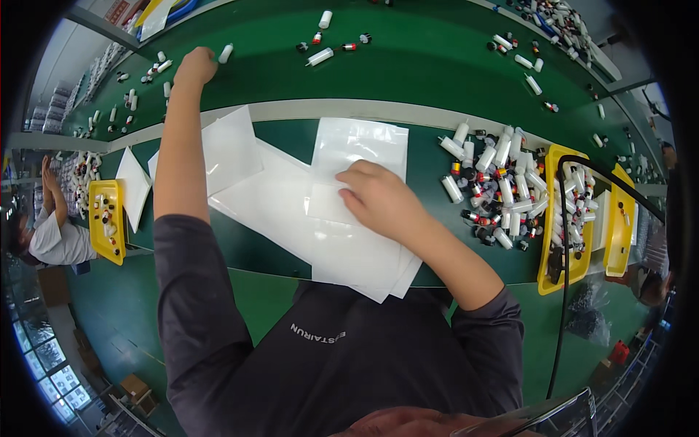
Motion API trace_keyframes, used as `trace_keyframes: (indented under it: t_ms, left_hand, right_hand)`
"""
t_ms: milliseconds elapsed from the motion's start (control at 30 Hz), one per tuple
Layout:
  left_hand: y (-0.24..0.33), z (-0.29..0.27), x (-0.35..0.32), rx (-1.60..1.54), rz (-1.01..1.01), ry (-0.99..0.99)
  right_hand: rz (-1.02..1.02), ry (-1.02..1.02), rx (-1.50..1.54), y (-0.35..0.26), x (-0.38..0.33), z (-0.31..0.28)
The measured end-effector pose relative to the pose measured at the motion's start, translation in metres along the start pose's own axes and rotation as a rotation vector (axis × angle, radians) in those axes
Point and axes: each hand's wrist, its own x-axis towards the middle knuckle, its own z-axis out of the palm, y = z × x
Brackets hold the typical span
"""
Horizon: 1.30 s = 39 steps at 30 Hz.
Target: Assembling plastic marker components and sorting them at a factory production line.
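Observation:
My left hand (196, 67) is stretched far out over the green conveyor belt (422, 69). Its fingers are curled under, and anything inside them is hidden. A small white bottle (226, 53) lies just right of it, apart from the hand. In front of me, flat clear-white plastic bags (364, 138) overlap on the green worktable (284, 135). My right hand (378, 197) rests over them with bent fingers, thumb and fingertips closed at the edge of a smaller whitish piece, which looks like a plastic bag (328, 202).
White syringe-like bottles and dark caps (502, 182) are heaped at right beside a yellow tray (550, 218). A black cable (564, 291) hangs across that tray. More parts lie scattered along the belt. At far left, a person (58, 226) sits by another yellow tray (98, 247).

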Motion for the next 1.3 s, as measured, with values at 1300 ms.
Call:
trace_keyframes:
  t_ms: [1300]
  left_hand:
    - [0.101,-0.07,-0.276,-0.96,0.28,-0.3]
  right_hand:
    - [-0.016,0.004,0.007,0.0,-0.007,0.041]
